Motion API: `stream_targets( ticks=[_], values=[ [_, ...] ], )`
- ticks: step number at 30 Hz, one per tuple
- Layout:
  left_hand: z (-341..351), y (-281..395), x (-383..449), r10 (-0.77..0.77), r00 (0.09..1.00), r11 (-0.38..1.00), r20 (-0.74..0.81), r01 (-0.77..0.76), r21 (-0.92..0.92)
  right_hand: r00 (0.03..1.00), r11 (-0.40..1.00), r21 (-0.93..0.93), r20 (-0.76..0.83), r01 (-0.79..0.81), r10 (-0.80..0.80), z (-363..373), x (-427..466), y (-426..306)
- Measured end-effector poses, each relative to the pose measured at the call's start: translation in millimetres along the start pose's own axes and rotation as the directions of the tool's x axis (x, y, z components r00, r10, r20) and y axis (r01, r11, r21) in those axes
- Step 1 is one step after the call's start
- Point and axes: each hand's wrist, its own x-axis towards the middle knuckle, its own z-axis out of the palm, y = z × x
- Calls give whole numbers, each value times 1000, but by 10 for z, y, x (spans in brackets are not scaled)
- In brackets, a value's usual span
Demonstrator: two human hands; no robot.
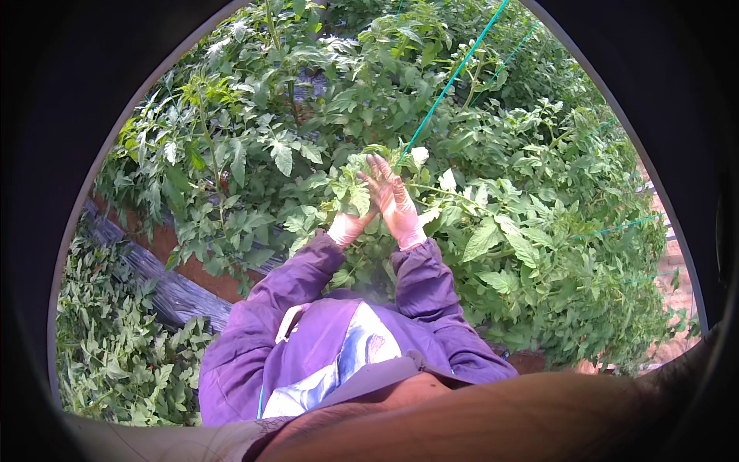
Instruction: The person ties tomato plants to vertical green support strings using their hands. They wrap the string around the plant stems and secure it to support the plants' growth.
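Observation:
In front of my chest, both hands are among the leaves at the top of a tomato plant [353,187]. My left hand [349,226] reaches in below the leafy shoot, its fingers hidden by leaves and by my other hand. Beside it, my right hand [397,208] is raised with long, partly spread fingers, their tips darkly stained. A taut green twine [441,95] slants down from the upper right to these fingers. Whether they pinch the twine or only touch it is unclear. Wrinkles at the wrists suggest thin gloves.
Dense tomato plants [519,231] surround me, several tied with more green twine [620,225]. At left, silvery plastic mulch film [173,283] runs beside bare reddish soil [159,245]. Lower foliage [121,352] grows beyond it. Paler ground [672,271] shows at the right edge.

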Motion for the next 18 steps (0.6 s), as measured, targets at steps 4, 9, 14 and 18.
stream_targets(
  ticks=[4,9,14,18],
  values=[
    [132,-308,124,374,926,816,-44,-306,491,980,943,-287,147,171,-133,141,129,-53],
    [40,39,42,146,989,982,-20,-147,-121,954,950,-88,0,299,-301,53,328,45],
    [16,78,35,519,816,831,-256,-410,376,885,792,440,-390,423,-256,-127,285,-24],
    [65,97,53,404,861,900,-309,-313,305,901,499,751,-377,432,-213,-241,-37,53]
  ],
)
